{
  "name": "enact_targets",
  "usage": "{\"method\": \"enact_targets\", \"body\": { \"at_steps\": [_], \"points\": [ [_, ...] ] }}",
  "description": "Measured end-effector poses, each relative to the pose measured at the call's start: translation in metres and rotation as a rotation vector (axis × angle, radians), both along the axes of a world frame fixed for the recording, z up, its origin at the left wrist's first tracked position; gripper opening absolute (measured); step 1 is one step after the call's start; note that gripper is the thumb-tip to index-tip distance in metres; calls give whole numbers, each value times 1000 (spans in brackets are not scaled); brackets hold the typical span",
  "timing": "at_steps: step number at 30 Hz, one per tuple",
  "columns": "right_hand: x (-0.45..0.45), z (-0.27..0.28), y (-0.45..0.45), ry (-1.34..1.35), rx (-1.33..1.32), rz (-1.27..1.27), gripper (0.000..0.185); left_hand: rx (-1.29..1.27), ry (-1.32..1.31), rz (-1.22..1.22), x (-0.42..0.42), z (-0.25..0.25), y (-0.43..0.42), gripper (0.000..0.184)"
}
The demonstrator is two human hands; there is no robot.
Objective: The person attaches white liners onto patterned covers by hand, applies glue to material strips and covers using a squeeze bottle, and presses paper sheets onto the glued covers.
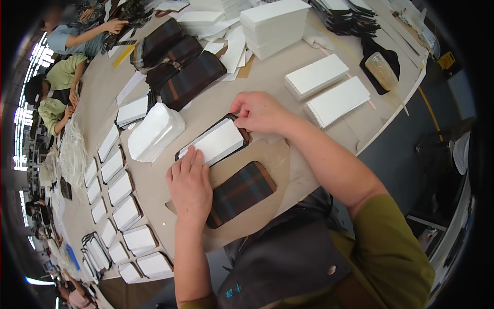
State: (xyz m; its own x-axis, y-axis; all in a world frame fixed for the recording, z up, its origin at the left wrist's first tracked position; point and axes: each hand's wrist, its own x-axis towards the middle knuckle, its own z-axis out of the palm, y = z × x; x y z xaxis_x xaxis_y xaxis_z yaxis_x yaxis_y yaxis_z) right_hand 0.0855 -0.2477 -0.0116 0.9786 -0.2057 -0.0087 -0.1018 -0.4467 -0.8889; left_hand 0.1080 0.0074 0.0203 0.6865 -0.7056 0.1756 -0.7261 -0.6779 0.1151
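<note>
At the near side of the table (155, 198), left hand (191, 188) rests, fingers extended, on a dark-edged white panel (216, 141) — right hand (257, 113) pinching its far corner; plaid piece (242, 194) lies nearer.

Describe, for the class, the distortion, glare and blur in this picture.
Head view: a rounded black border and leaning, curved surroundings suggest a fisheye lens; head view: the bright white strip lights along the left edge burn out; head view: the bare left hand and right hand look fairly sharp, the pale green-shirted co-worker softer.
</note>
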Motion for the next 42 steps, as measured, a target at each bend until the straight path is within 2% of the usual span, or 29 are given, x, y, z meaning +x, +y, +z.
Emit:
{"method": "enact_targets", "body": {
  "at_steps": [2, 5, 8, 13, 24, 37, 42],
  "points": [
    [-3, 6, -2, 125, 244, -3, 24, 84, -44, 20, -2, 9, -10, 31],
    [-10, 5, -3, 109, 241, -37, 16, -207, 173, -101, -3, 8, -33, 29],
    [-16, 15, -4, 199, 220, -25, 11, -158, 118, -206, -4, -3, -46, 28],
    [-22, 17, 1, 226, 187, 0, 9, -147, 80, -165, -6, -2, -47, 29],
    [-20, 20, -2, 341, 268, 60, 12, -214, 112, -121, -2, 0, -48, 39],
    [-17, 24, 0, 369, 218, 31, 19, -246, 71, -134, 6, -1, -48, 32],
    [-17, 30, 0, 374, 190, 36, 19, -181, 64, -148, 6, 2, -49, 31]
  ]
}}
